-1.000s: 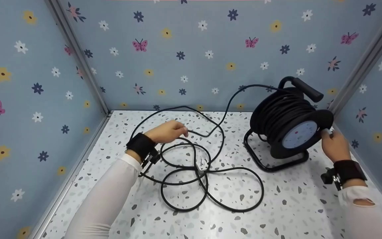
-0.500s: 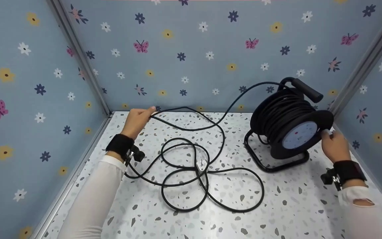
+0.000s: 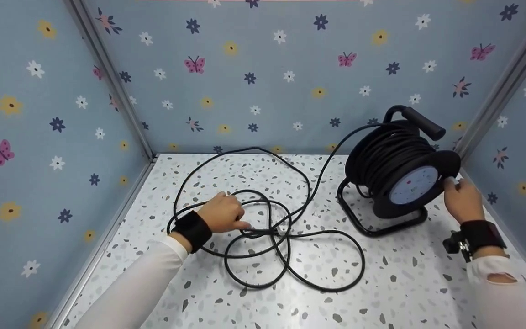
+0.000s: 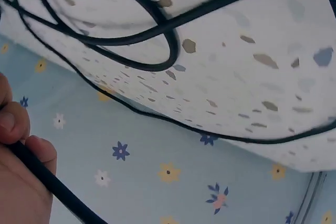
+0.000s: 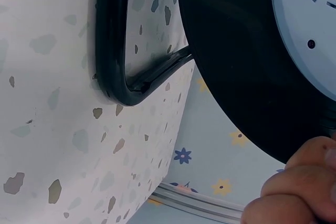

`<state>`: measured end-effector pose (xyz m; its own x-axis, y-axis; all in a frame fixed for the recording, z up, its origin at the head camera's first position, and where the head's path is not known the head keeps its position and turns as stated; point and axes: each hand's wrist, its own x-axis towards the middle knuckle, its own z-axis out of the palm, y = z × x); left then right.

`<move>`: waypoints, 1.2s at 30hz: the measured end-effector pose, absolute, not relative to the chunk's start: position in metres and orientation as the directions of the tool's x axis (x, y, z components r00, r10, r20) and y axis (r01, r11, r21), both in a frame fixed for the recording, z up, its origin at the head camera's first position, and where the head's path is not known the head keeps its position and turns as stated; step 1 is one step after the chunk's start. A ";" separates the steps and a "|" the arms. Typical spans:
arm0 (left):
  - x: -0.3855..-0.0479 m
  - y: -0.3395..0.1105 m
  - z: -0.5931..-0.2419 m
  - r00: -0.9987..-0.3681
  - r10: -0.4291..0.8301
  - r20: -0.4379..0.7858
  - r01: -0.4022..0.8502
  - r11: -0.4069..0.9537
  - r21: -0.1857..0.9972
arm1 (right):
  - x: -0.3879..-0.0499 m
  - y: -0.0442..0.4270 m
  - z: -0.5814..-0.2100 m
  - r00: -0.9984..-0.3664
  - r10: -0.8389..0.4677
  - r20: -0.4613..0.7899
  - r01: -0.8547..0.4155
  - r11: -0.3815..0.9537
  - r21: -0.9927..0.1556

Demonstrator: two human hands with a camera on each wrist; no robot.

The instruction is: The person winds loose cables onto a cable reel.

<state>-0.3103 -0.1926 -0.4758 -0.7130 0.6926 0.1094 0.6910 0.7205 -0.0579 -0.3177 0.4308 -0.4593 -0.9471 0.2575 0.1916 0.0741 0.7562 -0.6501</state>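
Observation:
On the right stands a black cable reel point(image 3: 413, 185), a pale blue socket panel on its front disc and black cable wound round its drum. My right hand point(image 3: 464, 200) grips something small at the disc's lower right rim; the fingers hide it. Curled fingers point(image 5: 302, 182) show beside the black disc in the right wrist view. A loose black cable point(image 3: 361, 260) runs down from the reel's top and lies in several overlapping loops. My left hand point(image 3: 222, 212) holds this cable above the loops. In the left wrist view, the held cable point(image 4: 58, 190) passes through the curled fingers.
Patterned blue walls point(image 3: 290, 59) border the speckled white surface point(image 3: 395, 292) at the back and both sides. The reel's tubular stand point(image 3: 359, 224) rests on that surface, with its carrying handle point(image 3: 423, 123) on top. A pale object point(image 3: 284, 226) lies partly hidden under the crossing cables.
My left hand, with the cable, first moved left and back, then came forward and right over the loops. The cable from the reel now hangs lower. My right hand stays at the rim.

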 end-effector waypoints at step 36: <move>-0.340 -0.054 -0.498 -0.847 0.521 -0.108 0.336 0.681 0.650 | -0.318 0.427 -0.457 -0.948 0.257 0.190 0.082 0.769 -0.633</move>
<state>-0.3402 -0.0539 -0.4980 -0.8467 0.5210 -0.1085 0.3361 0.6815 0.6501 -0.3179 0.4273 -0.4566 -0.9475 0.2573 0.1897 0.0821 0.7695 -0.6334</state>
